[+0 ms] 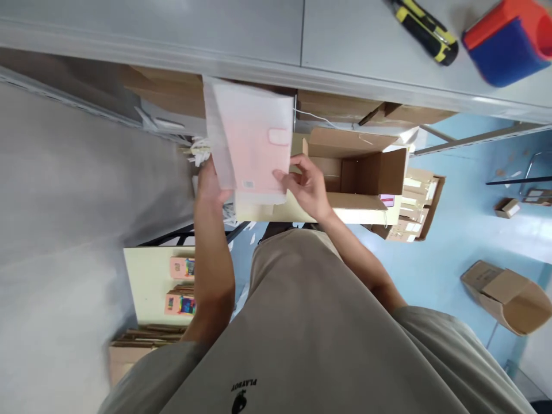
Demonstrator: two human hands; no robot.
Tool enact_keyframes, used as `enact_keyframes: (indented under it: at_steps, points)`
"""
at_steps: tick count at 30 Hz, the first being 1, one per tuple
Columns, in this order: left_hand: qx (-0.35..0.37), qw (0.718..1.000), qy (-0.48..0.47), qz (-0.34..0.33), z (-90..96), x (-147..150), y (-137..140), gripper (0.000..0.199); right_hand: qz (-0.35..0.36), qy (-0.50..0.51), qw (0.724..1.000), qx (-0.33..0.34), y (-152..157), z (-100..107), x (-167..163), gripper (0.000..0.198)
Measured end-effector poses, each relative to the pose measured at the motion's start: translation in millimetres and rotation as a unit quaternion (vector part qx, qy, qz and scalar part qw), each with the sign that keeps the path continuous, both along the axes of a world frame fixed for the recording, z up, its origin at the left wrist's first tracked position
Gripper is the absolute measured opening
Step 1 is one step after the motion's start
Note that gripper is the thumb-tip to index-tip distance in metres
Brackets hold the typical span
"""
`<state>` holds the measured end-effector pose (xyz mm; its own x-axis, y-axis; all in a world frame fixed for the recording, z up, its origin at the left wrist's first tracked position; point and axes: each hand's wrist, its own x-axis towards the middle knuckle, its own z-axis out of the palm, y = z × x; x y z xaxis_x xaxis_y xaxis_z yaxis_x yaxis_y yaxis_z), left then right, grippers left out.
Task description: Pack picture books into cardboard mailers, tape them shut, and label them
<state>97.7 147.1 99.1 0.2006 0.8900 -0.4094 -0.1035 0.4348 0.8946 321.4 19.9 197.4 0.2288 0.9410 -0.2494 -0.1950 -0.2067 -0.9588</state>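
Note:
A flat pink notebook (pixel 254 149), with a tab shape near one edge and a small label, shows through a whitish translucent sleeve (pixel 219 123). My left hand (pixel 210 185) grips the sleeve at its lower left, some fingers hidden behind it. At the right edge, my right hand (pixel 307 187) pinches the sleeved notebook between thumb and fingers. Just right of that hand, an open cardboard box (pixel 330 167) rests on the pale yellow work surface (pixel 362 217).
A grey shelf edge (pixel 241 66) runs across the front, carrying a yellow-black cutter (pixel 426 34) and a red-blue tape dispenser (pixel 502 52). White strips (pixel 200 150) lie left of my hands. Cartons (pixel 416 204) stand to the right; another box (pixel 506 296) sits on the blue floor.

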Motion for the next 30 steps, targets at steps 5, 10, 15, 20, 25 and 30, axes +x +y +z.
enact_keyframes:
  at_steps: [5, 10, 15, 20, 25, 30]
  points:
    - [0.066, 0.996, -0.004, -0.066, 70.8, 75.4, -41.1, 0.037, -0.082, 0.002, 0.996, 0.026, -39.8, 6.2, 77.7, 0.064]
    - [0.088, 0.990, 0.000, -0.113, 101.8, 148.5, -65.4, 0.029, -0.077, -0.039, 0.996, 0.010, -72.2, -10.4, 139.1, 0.064]
    - [0.137, 0.980, 0.065, -0.126, 109.5, 190.3, -75.1, 0.015, -0.053, -0.307, 0.949, 0.041, -90.5, 15.1, 227.0, 0.082]
    - [0.188, 0.949, 0.114, -0.227, 101.7, 222.2, -75.2, 0.023, 0.055, -0.493, 0.866, 0.071, -84.4, 55.9, 283.4, 0.055]
    - [0.193, 0.945, 0.123, -0.233, 88.4, 241.7, -76.4, 0.029, 0.165, -0.412, 0.894, 0.059, -69.0, 52.5, 289.4, 0.023]
    - [0.247, 0.905, 0.177, -0.296, 88.6, 247.1, -79.3, 0.031, 0.207, -0.488, 0.848, 0.022, -60.6, 27.9, 284.1, 0.032]
